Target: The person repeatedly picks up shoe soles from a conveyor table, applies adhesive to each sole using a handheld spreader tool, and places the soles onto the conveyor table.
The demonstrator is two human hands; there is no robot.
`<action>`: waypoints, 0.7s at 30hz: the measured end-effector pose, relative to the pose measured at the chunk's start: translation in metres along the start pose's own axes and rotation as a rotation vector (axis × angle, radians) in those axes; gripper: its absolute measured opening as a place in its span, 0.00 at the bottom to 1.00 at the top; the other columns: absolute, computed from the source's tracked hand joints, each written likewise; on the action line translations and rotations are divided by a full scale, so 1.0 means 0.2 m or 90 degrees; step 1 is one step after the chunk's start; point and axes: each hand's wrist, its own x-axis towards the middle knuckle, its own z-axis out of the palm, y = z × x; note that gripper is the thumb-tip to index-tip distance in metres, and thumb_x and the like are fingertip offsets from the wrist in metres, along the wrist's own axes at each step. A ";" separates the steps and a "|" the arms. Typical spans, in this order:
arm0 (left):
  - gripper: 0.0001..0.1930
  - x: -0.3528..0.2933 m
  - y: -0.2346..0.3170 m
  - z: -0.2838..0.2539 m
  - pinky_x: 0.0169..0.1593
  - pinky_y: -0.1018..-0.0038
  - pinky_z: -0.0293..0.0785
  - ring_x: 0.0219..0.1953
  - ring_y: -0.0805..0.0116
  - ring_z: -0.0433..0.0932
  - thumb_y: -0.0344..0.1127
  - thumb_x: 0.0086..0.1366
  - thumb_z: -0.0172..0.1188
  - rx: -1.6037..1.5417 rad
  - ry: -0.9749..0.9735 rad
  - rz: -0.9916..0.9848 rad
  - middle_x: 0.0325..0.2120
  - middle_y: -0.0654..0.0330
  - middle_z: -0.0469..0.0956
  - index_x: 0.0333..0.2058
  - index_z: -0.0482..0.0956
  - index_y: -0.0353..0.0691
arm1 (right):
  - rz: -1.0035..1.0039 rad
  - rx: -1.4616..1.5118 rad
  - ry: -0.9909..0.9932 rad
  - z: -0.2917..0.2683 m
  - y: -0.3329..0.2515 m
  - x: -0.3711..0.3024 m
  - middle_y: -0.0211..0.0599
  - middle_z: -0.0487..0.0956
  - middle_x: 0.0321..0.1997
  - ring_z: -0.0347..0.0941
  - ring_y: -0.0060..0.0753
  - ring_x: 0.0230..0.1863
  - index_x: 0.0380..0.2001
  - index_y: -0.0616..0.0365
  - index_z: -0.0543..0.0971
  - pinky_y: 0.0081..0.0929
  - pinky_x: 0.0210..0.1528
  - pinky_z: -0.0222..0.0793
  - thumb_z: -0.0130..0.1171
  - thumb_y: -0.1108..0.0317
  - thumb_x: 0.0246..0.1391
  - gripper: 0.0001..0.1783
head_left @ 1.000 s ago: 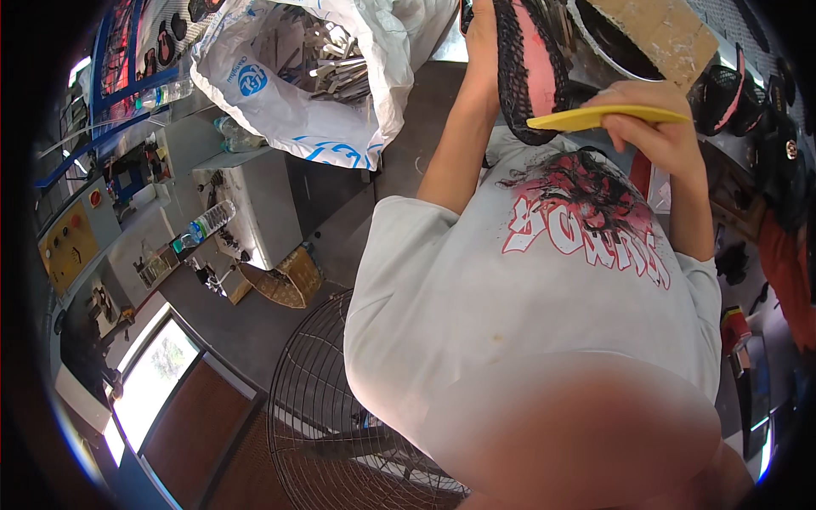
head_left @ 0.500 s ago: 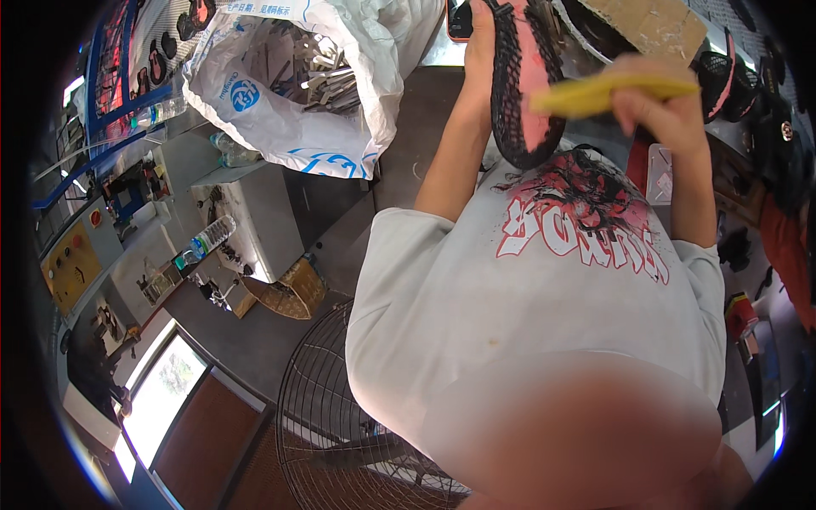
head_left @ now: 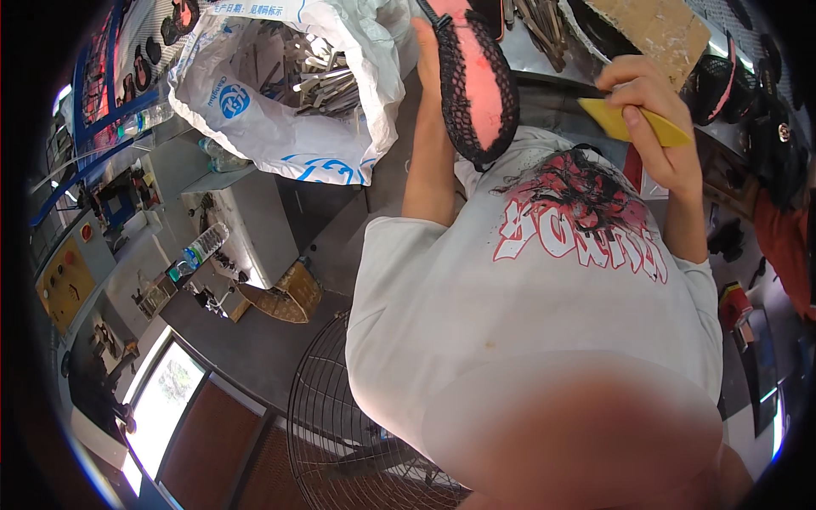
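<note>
My left hand [head_left: 427, 59] is closed on the far end of a black mesh shoe upper [head_left: 507, 102] with a pink underside [head_left: 481, 93] facing up. Only part of that hand shows; the rest lies at the picture's upper edge behind the shoe upper. On the right, my right hand [head_left: 659, 106] grips a flat yellow scraper-like piece [head_left: 625, 123] between thumb and fingers. The yellow piece is apart from the shoe upper, with a gap between them.
Left of my left arm, a white woven sack [head_left: 289, 153] stands open, with many thin grey strips [head_left: 327, 76] inside. More strips [head_left: 540, 30] lie on the bench by a cardboard piece [head_left: 650, 34]. More black shoe uppers [head_left: 722, 85] are at right. A wire-caged fan [head_left: 340, 408] stands behind me.
The shoe upper has moved left with my left hand. My right hand has drawn the yellow piece away from the pink underside, where it was before.
</note>
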 end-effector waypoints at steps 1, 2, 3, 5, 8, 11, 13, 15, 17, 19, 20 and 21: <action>0.36 -0.02 0.02 -0.04 0.38 0.70 0.75 0.35 0.67 0.76 0.67 0.65 0.33 -0.009 -0.037 0.015 0.34 0.59 0.76 0.46 0.71 0.38 | 0.072 -0.013 -0.006 0.04 0.03 -0.03 0.39 0.74 0.33 0.73 0.39 0.34 0.35 0.63 0.74 0.26 0.37 0.67 0.51 0.79 0.49 0.08; 0.36 0.02 0.00 -0.09 0.38 0.70 0.75 0.35 0.68 0.76 0.67 0.65 0.33 -0.016 -0.069 0.037 0.34 0.60 0.76 0.46 0.71 0.38 | 0.139 -0.021 -0.018 0.09 0.07 -0.06 0.40 0.73 0.33 0.73 0.40 0.35 0.35 0.62 0.73 0.27 0.38 0.67 0.52 0.77 0.49 0.08; 0.36 0.02 -0.01 -0.14 0.38 0.70 0.76 0.35 0.68 0.76 0.67 0.65 0.33 -0.023 -0.101 0.060 0.35 0.60 0.76 0.46 0.71 0.38 | 0.150 -0.141 -0.037 0.16 0.10 -0.09 0.41 0.74 0.35 0.73 0.45 0.35 0.40 0.59 0.72 0.30 0.37 0.69 0.55 0.73 0.48 0.13; 0.36 0.03 -0.05 -0.10 0.35 0.72 0.75 0.32 0.69 0.76 0.68 0.64 0.33 0.077 -0.028 0.097 0.31 0.61 0.76 0.43 0.72 0.38 | 0.194 -0.233 -0.019 0.27 0.20 -0.12 0.41 0.75 0.37 0.74 0.46 0.36 0.41 0.58 0.72 0.33 0.37 0.70 0.56 0.72 0.48 0.15; 0.37 0.04 -0.07 -0.11 0.32 0.74 0.75 0.29 0.70 0.76 0.70 0.63 0.32 0.123 0.021 0.122 0.29 0.62 0.76 0.39 0.72 0.38 | 0.232 -0.369 0.060 0.40 0.37 -0.15 0.43 0.77 0.34 0.75 0.49 0.33 0.44 0.56 0.71 0.39 0.33 0.73 0.58 0.68 0.49 0.17; 0.37 0.05 -0.08 -0.12 0.32 0.74 0.75 0.29 0.70 0.76 0.70 0.62 0.32 0.070 0.001 0.107 0.29 0.61 0.76 0.39 0.72 0.38 | 0.375 -0.440 0.068 0.46 0.45 -0.14 0.46 0.78 0.32 0.75 0.52 0.33 0.41 0.56 0.72 0.41 0.33 0.70 0.54 0.64 0.55 0.13; 0.37 0.05 -0.08 -0.11 0.32 0.74 0.75 0.29 0.70 0.76 0.70 0.62 0.32 0.075 0.011 0.112 0.29 0.61 0.76 0.40 0.71 0.38 | 0.392 -0.466 0.051 0.47 0.47 -0.13 0.47 0.77 0.24 0.75 0.54 0.24 0.42 0.57 0.71 0.45 0.27 0.72 0.56 0.62 0.52 0.16; 0.37 0.04 -0.06 -0.11 0.32 0.74 0.75 0.29 0.70 0.76 0.70 0.62 0.32 0.057 -0.004 0.121 0.29 0.61 0.75 0.41 0.71 0.38 | 0.395 -0.456 0.052 0.47 0.46 -0.11 0.48 0.77 0.24 0.75 0.54 0.25 0.41 0.57 0.71 0.46 0.27 0.72 0.56 0.61 0.51 0.15; 0.37 0.06 -0.08 -0.13 0.32 0.74 0.75 0.29 0.70 0.76 0.70 0.62 0.32 0.042 -0.022 0.115 0.29 0.62 0.75 0.41 0.71 0.38 | 0.409 -0.457 0.058 0.47 0.46 -0.11 0.48 0.77 0.25 0.75 0.54 0.25 0.39 0.57 0.71 0.46 0.27 0.72 0.56 0.61 0.51 0.15; 0.37 0.07 -0.08 -0.14 0.32 0.74 0.75 0.29 0.70 0.76 0.70 0.62 0.32 0.029 -0.035 0.112 0.30 0.62 0.75 0.42 0.70 0.38 | 0.384 -0.457 0.080 0.47 0.47 -0.13 0.48 0.77 0.25 0.75 0.53 0.26 0.39 0.56 0.71 0.45 0.27 0.72 0.56 0.62 0.51 0.14; 0.37 0.07 -0.08 -0.14 0.32 0.74 0.75 0.29 0.70 0.76 0.70 0.62 0.32 0.023 -0.035 0.107 0.30 0.62 0.75 0.42 0.71 0.38 | 0.383 -0.454 0.079 0.47 0.46 -0.13 0.48 0.77 0.25 0.75 0.53 0.26 0.39 0.56 0.71 0.45 0.27 0.72 0.56 0.62 0.51 0.14; 0.37 0.06 -0.07 -0.15 0.32 0.74 0.75 0.29 0.70 0.76 0.70 0.62 0.32 0.016 -0.035 0.103 0.30 0.62 0.75 0.42 0.71 0.38 | 0.361 -0.425 0.113 0.47 0.44 -0.12 0.46 0.77 0.25 0.75 0.52 0.26 0.38 0.56 0.71 0.43 0.27 0.71 0.56 0.63 0.51 0.13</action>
